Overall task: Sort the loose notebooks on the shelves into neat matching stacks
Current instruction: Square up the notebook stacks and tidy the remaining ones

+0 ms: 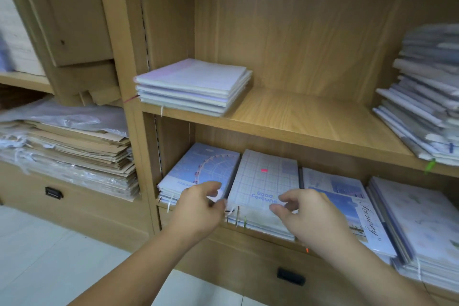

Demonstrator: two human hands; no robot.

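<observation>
On the lower shelf several notebook stacks lie side by side: a blue ferris-wheel stack (198, 169), a grid-pattern "Good Fortune" stack (265, 179), a sky-photo stack (347, 196) and a pale floral stack (417, 218). My left hand (198, 204) hovers with loosely curled fingers at the front right corner of the ferris-wheel stack. My right hand (305, 213) is over the front of the grid stack, fingers relaxed, holding nothing. On the upper shelf (310, 119) a neat lilac stack (193, 82) sits at the left and an untidy tall pile (427, 97) at the right.
In the left bay lies a pile of brown paper sheets and plastic sleeves (74, 146). Drawers with black handles (290, 276) run below the shelves. An upright wooden divider (129, 107) separates the bays. White floor tiles (49, 256) lie at the lower left.
</observation>
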